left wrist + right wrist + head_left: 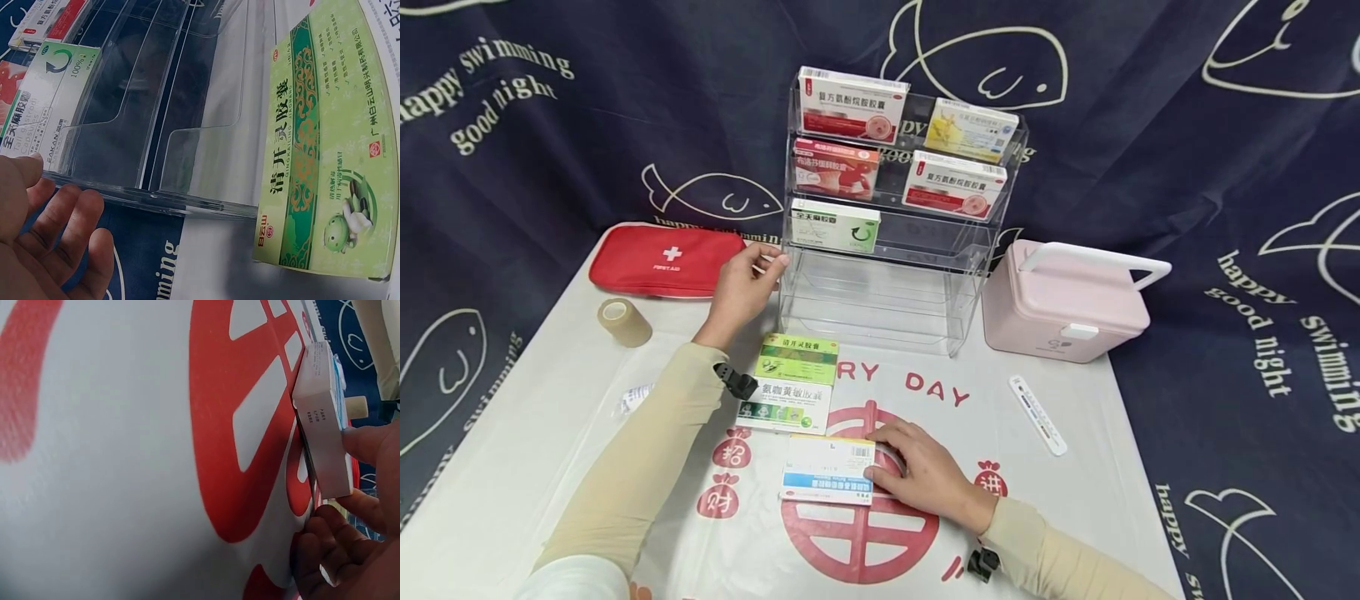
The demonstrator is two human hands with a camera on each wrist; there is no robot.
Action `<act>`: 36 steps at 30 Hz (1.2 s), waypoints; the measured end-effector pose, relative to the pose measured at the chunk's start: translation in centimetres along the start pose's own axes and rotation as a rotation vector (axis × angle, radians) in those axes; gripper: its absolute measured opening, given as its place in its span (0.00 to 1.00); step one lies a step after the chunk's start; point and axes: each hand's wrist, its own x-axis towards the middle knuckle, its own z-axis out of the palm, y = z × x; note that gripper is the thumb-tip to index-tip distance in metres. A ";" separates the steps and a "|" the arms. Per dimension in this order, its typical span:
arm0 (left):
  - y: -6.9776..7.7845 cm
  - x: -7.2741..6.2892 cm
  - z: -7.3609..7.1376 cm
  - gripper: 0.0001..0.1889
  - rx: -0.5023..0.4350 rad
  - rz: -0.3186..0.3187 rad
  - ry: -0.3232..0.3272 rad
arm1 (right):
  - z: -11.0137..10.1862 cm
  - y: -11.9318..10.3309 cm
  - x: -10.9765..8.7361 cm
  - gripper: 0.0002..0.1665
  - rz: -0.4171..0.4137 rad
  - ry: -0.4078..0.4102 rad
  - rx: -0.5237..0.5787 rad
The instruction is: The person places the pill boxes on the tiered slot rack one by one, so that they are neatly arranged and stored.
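Observation:
My left hand is at the left side of a clear acrylic tiered rack. In the left wrist view its loosely bent fingers lie against the rack's side edge, with the thumb tip by a white-and-green medicine box on a tier. On the table, my right hand pinches the right end of a white-and-blue medicine box between thumb and fingers. Just beyond that box lie a white-and-green box and a green medicine box. Other boxes, including a red one, fill upper tiers.
A red first-aid pouch and a tan tape roll are on the left. To the right stand a pink handled case and a white strip-shaped item. Dark patterned cloth hangs behind the rack.

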 end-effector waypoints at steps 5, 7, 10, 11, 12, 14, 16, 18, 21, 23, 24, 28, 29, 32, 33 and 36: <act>0.0 0.0 0.1 0.16 0.001 -0.003 0.002 | 0.1 -0.2 -0.1 0.22 0.022 0.024 0.061; 0.0 -0.1 0.0 0.16 0.003 -0.006 0.003 | 0.1 -0.2 -0.2 0.21 0.029 0.030 0.077; 0.0 -0.1 0.0 0.15 0.005 -0.009 0.002 | 0.0 -0.2 -0.2 0.18 0.018 0.046 0.115; 0.1 -0.1 0.0 0.15 0.005 -0.010 0.002 | 0.0 -0.2 -0.2 0.18 0.009 0.057 0.131; 0.0 -0.1 0.0 0.15 0.005 -0.010 0.001 | -0.1 -0.2 -0.2 0.17 -0.001 0.069 0.151; 0.0 -0.1 0.0 0.15 0.006 -0.008 0.002 | -0.1 0.0 -0.1 0.17 -0.020 0.097 0.182; 0.0 -0.1 0.0 0.16 0.008 -0.007 0.001 | -0.2 0.2 -0.1 0.17 -0.040 0.130 0.213; -0.1 -0.1 0.0 0.16 0.011 -0.008 0.002 | -0.3 0.3 0.0 0.18 -0.059 0.160 0.237; -0.1 -0.1 0.1 0.16 0.017 -0.011 0.003 | -0.4 0.5 0.1 0.18 -0.093 0.195 0.258; -0.1 -0.1 0.1 0.16 0.017 -0.012 0.005 | -0.4 0.5 0.1 0.18 -0.111 0.207 0.267; -0.1 -0.1 0.1 0.16 0.017 -0.011 0.005 | -0.4 0.5 0.1 0.17 -0.119 0.211 0.270; -0.1 -0.1 0.0 0.16 0.014 -0.013 0.004 | -0.4 0.4 0.1 0.18 -0.139 0.215 0.277; -0.1 -0.1 0.0 0.16 0.014 -0.014 0.005 | -0.4 0.4 0.1 0.18 -0.148 0.216 0.276; -0.1 -0.1 0.0 0.16 0.014 -0.016 0.006 | -0.3 0.3 0.1 0.18 -0.185 0.217 0.264; -0.1 -0.1 0.0 0.16 0.015 -0.015 0.006 | -0.2 0.2 0.1 0.18 -0.202 0.219 0.259; -0.1 -0.1 0.1 0.15 0.015 -0.013 0.009 | -0.1 0.2 0.0 0.18 -0.253 0.225 0.232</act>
